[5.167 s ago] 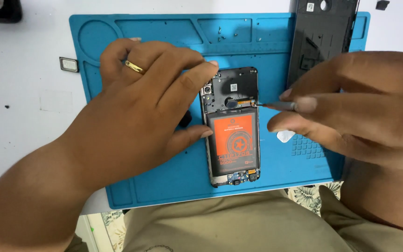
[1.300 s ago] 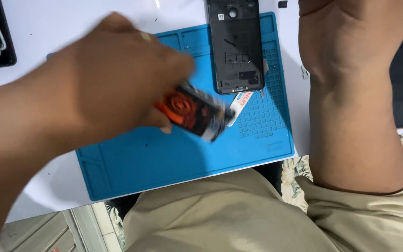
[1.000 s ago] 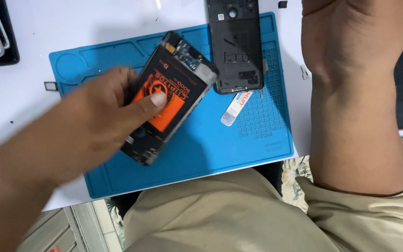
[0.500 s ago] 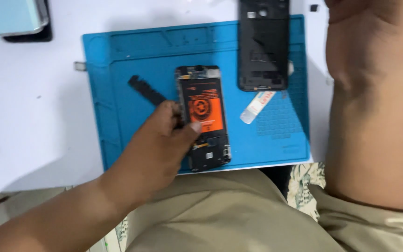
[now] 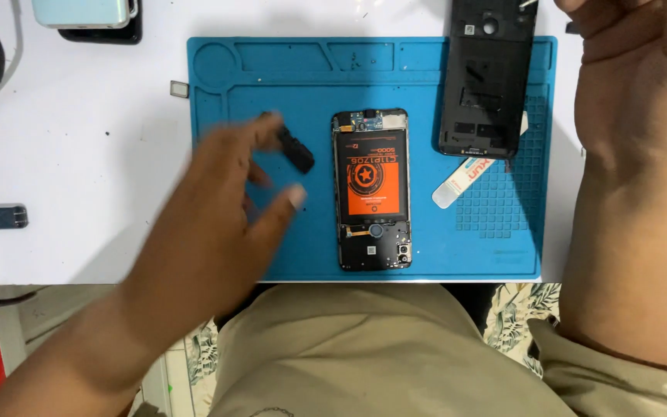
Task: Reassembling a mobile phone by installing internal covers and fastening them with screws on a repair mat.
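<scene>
Left grip [image 5: 233, 181] spread open over blue mat [image 5: 287, 255], holding nothing, beside opened phone [image 5: 372, 189], small black part [image 5: 295, 150] by fingertips, right grip [image 5: 627, 46] unclear at frame edge

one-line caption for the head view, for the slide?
Left hand open over small black part beside opened phone on blue mat; back cover upper right.
</scene>
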